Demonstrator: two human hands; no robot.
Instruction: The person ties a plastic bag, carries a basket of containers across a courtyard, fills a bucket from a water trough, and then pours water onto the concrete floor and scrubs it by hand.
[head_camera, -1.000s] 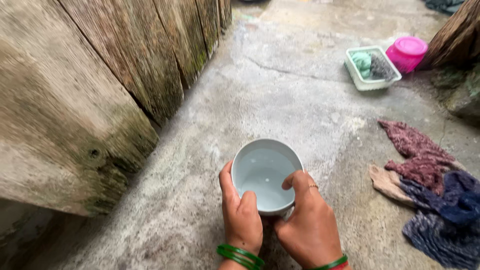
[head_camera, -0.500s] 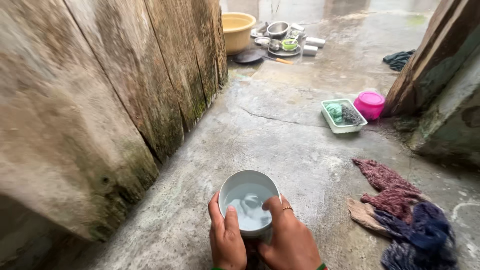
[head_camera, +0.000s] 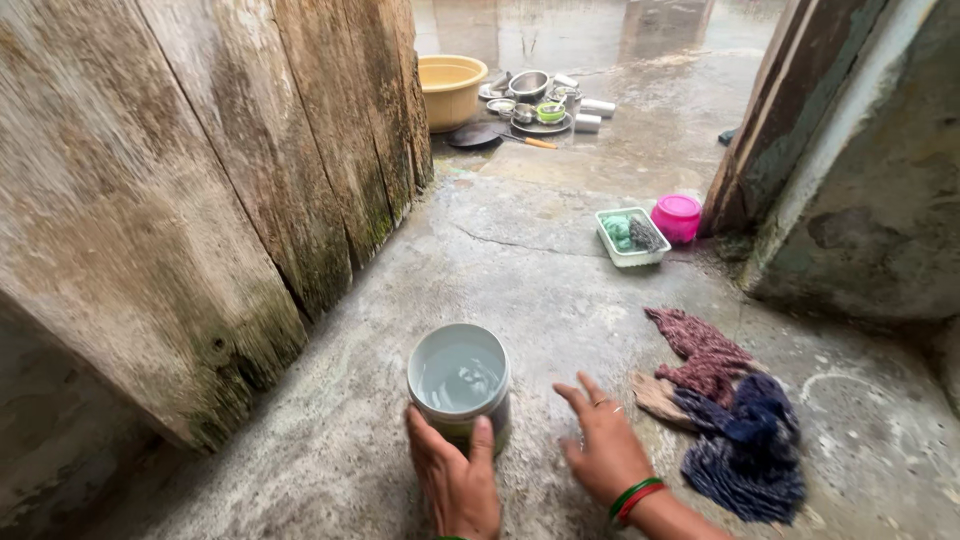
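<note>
- The weathered wooden door (head_camera: 200, 200) fills your left side, standing open onto a wet yard, and a stained wall (head_camera: 870, 180) closes off your right. You crouch on the damp concrete floor (head_camera: 540, 290) between them.
- A heap of rags (head_camera: 730, 410), maroon, tan and dark blue, lies on the floor to your right, near your right hand but apart from it.
- The white container (head_camera: 458, 385) stands upright on the floor just ahead of you, holding pale, cloudy water that ripples. It is the thing in hand.
- Far off by the door's edge sit a yellow basin (head_camera: 450, 88) and a cluster of metal dishes (head_camera: 535, 100).
- Nearer, by the wall, a small white tray (head_camera: 630, 237) holds scrubbers, with a pink tub (head_camera: 677, 217) touching it.
- Your left hand (head_camera: 455, 480) cups the container's near side, thumb and fingers curled on its wall in a light hold.
- Your right hand (head_camera: 603, 445) hovers beside the container, clear of it, fingers spread apart and holding nothing.
- The step looks like setting the container down or steadying it. Any next move calls for keeping it level, since the water sits fairly high and the floor is slick.
</note>
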